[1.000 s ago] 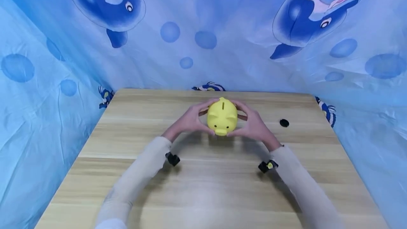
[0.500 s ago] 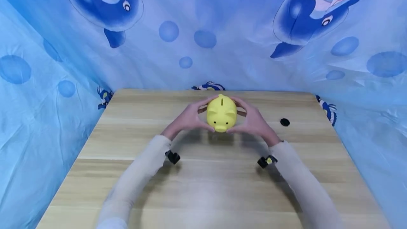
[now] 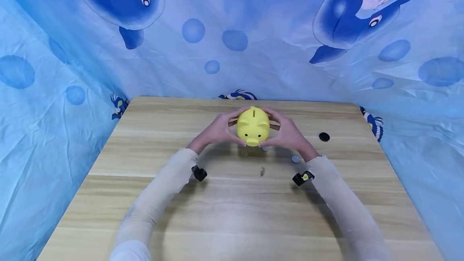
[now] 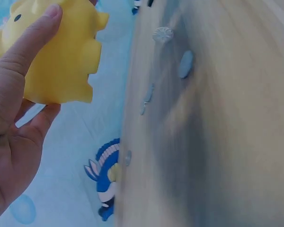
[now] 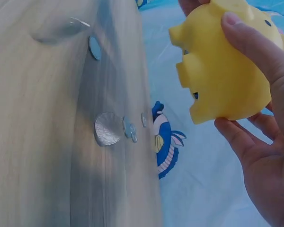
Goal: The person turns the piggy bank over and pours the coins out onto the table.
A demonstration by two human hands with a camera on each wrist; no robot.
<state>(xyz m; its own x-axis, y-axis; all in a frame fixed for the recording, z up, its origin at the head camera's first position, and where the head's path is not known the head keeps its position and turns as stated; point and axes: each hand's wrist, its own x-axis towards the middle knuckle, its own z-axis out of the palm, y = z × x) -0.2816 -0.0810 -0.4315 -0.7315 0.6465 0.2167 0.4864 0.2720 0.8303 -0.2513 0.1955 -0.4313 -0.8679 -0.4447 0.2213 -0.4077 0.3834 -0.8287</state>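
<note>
A yellow piggy bank (image 3: pixel 253 126) is held above the table, its snout toward me and its coin slot on top. My left hand (image 3: pixel 219 130) grips its left side, thumb near the snout and fingers around behind. On the opposite side my right hand (image 3: pixel 286 135) holds it the same way. Under it, coins lie scattered; one coin (image 3: pixel 295 159) is near the right wrist and another coin (image 3: pixel 262 171) is in front. In the right wrist view, a silver coin (image 5: pixel 107 128) stands out among several, and a blurred coin (image 5: pixel 61 30) is in motion.
A small black disc (image 3: pixel 324 137) lies on the wooden table (image 3: pixel 232 212), right of the hands. A blue dolphin-print sheet (image 3: pixel 275 67) hangs behind the table and along its sides. Each wrist wears a small black camera (image 3: pixel 199 173).
Coins have appeared on the table below the piggy bank, where none showed in the earlier frames. Both hands keep their grip and have risen slightly in the head view.
</note>
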